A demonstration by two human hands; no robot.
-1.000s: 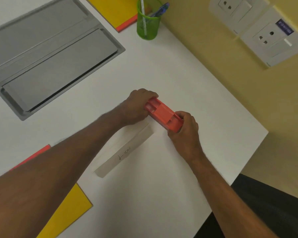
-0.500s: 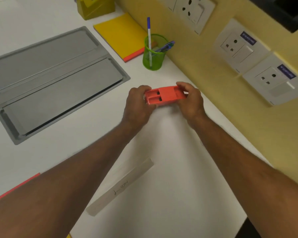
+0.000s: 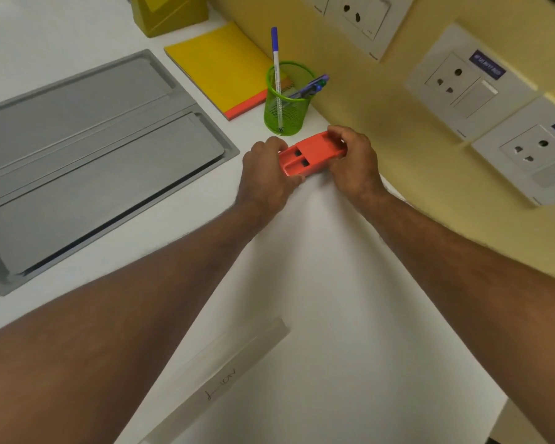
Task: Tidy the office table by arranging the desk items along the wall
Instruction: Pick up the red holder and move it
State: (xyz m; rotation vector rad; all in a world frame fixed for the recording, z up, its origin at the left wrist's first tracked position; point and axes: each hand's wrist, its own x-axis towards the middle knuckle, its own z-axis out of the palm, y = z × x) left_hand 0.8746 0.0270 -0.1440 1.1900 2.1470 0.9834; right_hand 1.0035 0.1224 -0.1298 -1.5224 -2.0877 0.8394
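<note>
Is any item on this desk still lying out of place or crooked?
Yes. The long white strip with handwriting lies diagonally in the middle of the white table, far from the yellow wall, where the green mesh pen cup and yellow notepad sit.

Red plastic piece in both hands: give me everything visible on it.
The red plastic piece is a flat, oblong block, matte orange-red, seemingly moulded plastic. Its top face shows a raised half toward the wall and two shallow channels with dark rectangular slots on the near half. The left hand grips its near end, the right hand its far end. It lies roughly level just beside the green mesh pen cup, close to the yellow wall. Whether it rests on the table is unclear.
</note>
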